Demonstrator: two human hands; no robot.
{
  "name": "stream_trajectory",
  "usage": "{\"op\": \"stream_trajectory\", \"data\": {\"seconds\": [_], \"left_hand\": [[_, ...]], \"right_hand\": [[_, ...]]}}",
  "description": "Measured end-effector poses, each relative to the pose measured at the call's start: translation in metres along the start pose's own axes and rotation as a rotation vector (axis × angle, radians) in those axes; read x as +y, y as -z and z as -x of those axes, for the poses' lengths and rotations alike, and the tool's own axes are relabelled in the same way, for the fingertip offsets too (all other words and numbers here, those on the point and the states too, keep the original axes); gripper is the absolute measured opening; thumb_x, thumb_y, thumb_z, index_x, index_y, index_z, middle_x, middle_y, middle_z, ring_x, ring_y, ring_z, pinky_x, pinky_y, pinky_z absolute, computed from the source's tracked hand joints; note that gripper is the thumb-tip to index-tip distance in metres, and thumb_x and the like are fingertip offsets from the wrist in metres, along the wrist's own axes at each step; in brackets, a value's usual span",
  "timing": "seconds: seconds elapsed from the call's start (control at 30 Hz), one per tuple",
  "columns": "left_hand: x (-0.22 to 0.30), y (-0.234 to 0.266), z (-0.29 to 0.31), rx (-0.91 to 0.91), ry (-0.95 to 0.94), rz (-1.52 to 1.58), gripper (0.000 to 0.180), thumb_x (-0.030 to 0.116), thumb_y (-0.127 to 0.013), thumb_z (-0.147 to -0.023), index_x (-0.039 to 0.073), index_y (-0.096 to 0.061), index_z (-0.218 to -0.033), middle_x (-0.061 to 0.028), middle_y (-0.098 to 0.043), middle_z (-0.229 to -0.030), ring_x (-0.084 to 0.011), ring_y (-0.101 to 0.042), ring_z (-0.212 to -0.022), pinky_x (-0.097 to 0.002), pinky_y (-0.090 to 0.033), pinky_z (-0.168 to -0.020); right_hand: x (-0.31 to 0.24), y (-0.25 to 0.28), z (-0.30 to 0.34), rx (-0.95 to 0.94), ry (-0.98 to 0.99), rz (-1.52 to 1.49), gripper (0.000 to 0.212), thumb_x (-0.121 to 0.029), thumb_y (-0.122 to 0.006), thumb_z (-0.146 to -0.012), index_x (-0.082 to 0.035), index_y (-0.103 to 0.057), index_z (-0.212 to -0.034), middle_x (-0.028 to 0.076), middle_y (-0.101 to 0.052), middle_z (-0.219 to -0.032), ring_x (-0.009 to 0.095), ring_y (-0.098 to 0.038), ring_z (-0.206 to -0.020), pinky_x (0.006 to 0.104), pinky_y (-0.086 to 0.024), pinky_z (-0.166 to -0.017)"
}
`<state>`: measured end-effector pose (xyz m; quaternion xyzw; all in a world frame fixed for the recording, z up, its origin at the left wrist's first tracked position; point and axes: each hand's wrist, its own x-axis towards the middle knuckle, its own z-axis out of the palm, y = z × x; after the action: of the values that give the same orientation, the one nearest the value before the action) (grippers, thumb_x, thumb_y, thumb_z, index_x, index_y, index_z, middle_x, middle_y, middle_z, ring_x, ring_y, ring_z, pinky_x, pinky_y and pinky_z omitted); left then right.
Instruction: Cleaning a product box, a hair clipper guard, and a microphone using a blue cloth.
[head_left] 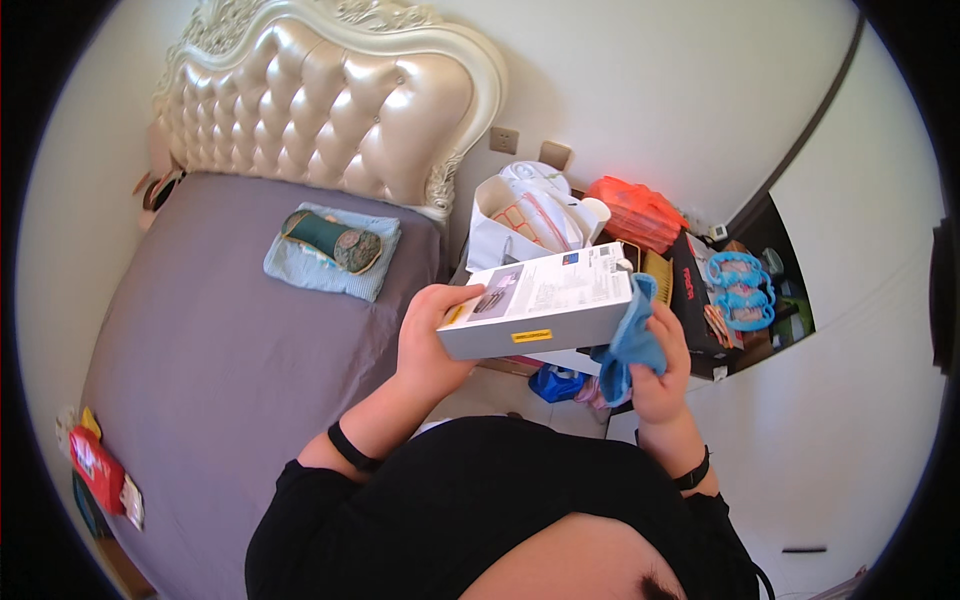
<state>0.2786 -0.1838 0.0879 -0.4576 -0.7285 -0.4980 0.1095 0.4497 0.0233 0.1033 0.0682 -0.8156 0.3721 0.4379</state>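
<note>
Head view: the left hand (432,335) grips one end of a white box (540,303), held level in front of the chest beside the bed (230,350). The right hand (662,365) presses a bunched blue cloth (628,345) against the box's other end.

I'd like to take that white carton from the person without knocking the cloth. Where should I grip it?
Probably by the long upper edge of the white carton, coming from above. The left hand clasps one short end, and the right hand presses a blue cloth on the other.
</note>
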Motion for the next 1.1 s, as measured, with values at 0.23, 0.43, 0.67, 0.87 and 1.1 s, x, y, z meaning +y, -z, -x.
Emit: {"op": "stream_trajectory", "data": {"seconds": [0.23,0.43,0.67,0.87,1.1], "left_hand": [[-0.021,-0.021,0.005,0.063,-0.1,0.179,0.05,-0.001,-0.074,-0.061,0.006,-0.047,-0.103,-0.0211,-0.043,-0.125,-0.0287,-0.047,-0.114,-0.0371,-0.042,-0.091],[0.006,-0.048,-0.01,0.028,-0.142,0.114,0.047,0.003,-0.075,-0.057,0.005,-0.055,-0.1,-0.016,-0.054,-0.109,-0.0333,-0.054,-0.1,-0.0387,-0.044,-0.084],[0.025,-0.096,-0.022,-0.022,-0.176,0.267,0.052,0.004,-0.077,-0.055,0.007,-0.059,-0.104,-0.0095,-0.06,-0.109,-0.0291,-0.054,-0.104,-0.0366,-0.042,-0.089],[0.052,-0.138,-0.016,-0.094,-0.132,0.311,0.047,-0.002,-0.074,-0.059,0.006,-0.059,-0.102,-0.0119,-0.06,-0.109,-0.0302,-0.054,-0.104,-0.0366,-0.043,-0.088],[0.089,-0.187,-0.007,-0.141,-0.108,0.357,0.047,-0.002,-0.073,-0.061,0.006,-0.057,-0.105,-0.0127,-0.059,-0.106,-0.0305,-0.054,-0.103,-0.0369,-0.044,-0.088]], "right_hand": [[-0.036,0.001,-0.008,-0.13,0.278,0.277,0.042,-0.022,-0.069,-0.065,-0.004,-0.062,-0.102,0.013,-0.056,-0.107,0.029,-0.052,-0.085,0.0385,-0.042,-0.074],[-0.048,0.006,-0.007,-0.269,0.343,0.403,0.045,-0.021,-0.071,-0.06,-0.014,-0.064,-0.103,0.002,-0.056,-0.116,0.021,-0.051,-0.086,0.035,-0.041,-0.074],[-0.032,0.044,0.006,-0.208,0.247,0.407,0.048,-0.016,-0.068,-0.06,-0.012,-0.062,-0.107,0.006,-0.056,-0.116,0.025,-0.054,-0.093,0.0366,-0.042,-0.082],[0.001,0.108,0.026,0.038,-0.227,0.477,0.042,-0.003,-0.059,-0.065,0.002,-0.058,-0.107,0.017,-0.05,-0.123,0.033,-0.052,-0.103,0.0376,-0.04,-0.09],[0.013,0.15,0.054,0.206,-0.394,0.129,0.036,-0.002,-0.056,-0.072,0.006,-0.056,-0.107,0.019,-0.049,-0.124,0.032,-0.05,-0.11,0.0353,-0.037,-0.094]]}}
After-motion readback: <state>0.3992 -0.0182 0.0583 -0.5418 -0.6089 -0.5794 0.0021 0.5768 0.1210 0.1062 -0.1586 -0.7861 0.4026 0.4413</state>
